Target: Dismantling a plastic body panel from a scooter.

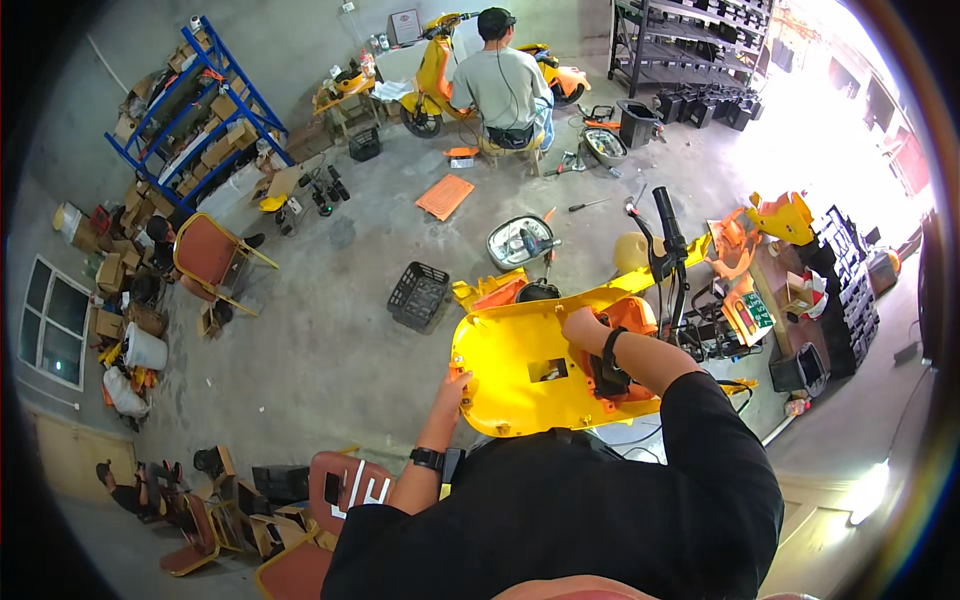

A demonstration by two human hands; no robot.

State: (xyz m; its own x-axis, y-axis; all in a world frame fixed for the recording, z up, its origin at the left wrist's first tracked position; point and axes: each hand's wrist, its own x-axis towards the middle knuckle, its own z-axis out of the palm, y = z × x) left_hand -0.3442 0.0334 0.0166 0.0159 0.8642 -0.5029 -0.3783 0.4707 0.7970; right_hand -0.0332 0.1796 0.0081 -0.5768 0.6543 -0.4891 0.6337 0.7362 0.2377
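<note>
A large yellow plastic scooter panel [505,385] lies in front of my body, with a small rectangular cutout near its middle. My left hand [453,393] grips its left edge. Over its right part, beside an orange plastic piece [630,315], my right hand [584,328] is closed; whatever it holds is hidden. Black parts show between the panel and the orange piece, under my right forearm. Beyond the panel to the right stands the scooter's handlebar [672,235] with a black grip and brake lever.
A black crate [418,296] sits on the floor left of the panel. Ahead lies an open tray [520,242] with a power drill, near a screwdriver [589,205] and an orange panel [445,197]. Another person [503,85] sits by a yellow scooter. Chairs [215,255] stand at left.
</note>
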